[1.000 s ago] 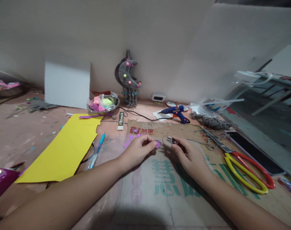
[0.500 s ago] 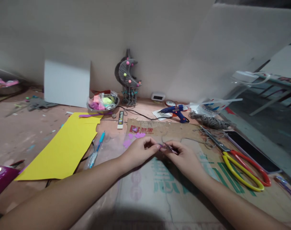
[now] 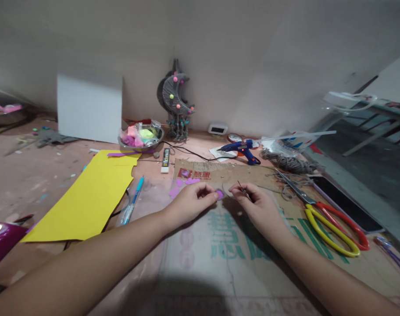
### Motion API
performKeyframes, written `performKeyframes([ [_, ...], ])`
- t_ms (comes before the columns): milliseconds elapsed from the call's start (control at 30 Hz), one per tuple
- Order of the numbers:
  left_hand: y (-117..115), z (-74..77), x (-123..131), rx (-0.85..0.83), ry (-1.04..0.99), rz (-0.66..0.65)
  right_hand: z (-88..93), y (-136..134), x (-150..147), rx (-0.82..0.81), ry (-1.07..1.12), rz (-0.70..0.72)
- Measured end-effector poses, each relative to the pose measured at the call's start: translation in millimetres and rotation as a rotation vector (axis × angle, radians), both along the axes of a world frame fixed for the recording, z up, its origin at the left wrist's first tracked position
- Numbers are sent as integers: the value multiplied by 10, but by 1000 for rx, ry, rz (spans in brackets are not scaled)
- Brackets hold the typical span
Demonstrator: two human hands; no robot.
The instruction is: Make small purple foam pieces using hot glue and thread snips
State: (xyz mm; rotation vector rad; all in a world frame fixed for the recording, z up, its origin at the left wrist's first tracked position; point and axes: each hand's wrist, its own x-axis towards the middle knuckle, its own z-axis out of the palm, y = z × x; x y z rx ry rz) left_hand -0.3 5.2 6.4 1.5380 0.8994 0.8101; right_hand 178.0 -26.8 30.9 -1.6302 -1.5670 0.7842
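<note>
As we bend over the cardboard sheet (image 3: 239, 259), our left hand (image 3: 191, 201) pinches a small purple disc (image 3: 219, 194) between thumb and forefinger, fingers drawn narrow around it, low over the board near its far edge. Our right hand (image 3: 257, 205), just beside it at three o'clock, is curled closed round a thin metal tool (image 3: 242, 188), whose dark point sticks out from the fingertips toward eleven o'clock; what kind of tool it is we cannot tell. Disc and tool tip are near each other but apart. At ten o'clock from the disc, purple scraps (image 3: 183, 182) lie on the cardboard. At nine o'clock from the left hand a blue pen (image 3: 134, 202) lies beside a sheet of yellow paper (image 3: 88, 197). At three o'clock from the right hand lie scissors (image 3: 331, 230) with red and yellow handles, a dark phone (image 3: 346, 202) just beyond them. At one o'clock a blue glue gun (image 3: 241, 149) rests beside a bundle of grey twine (image 3: 288, 164). At eleven o'clock a metal bowl (image 3: 142, 149) holds bright scraps, and at twelve a grey crescent-moon ornament (image 3: 175, 94) stands against the wall.
</note>
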Motion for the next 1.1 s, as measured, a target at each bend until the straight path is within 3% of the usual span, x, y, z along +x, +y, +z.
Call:
performKeyframes([
  [200,-5,6,-8,-33,-4,-34,-16,-7,43,92,-45,2],
  [467,-21,52,-3,-96,27,-38,-41,-26,92,37,-17,30],
  [733,-49,39,16,67,150,-21,-38,-43,-34,-69,89,128],
  [900,-85,37,10,177,198,-46,-127,-61,-19,-38,-18,179],
  [1100,-66,3,15,176,183,-20,-82,-84,-58,-10,2,214],
])
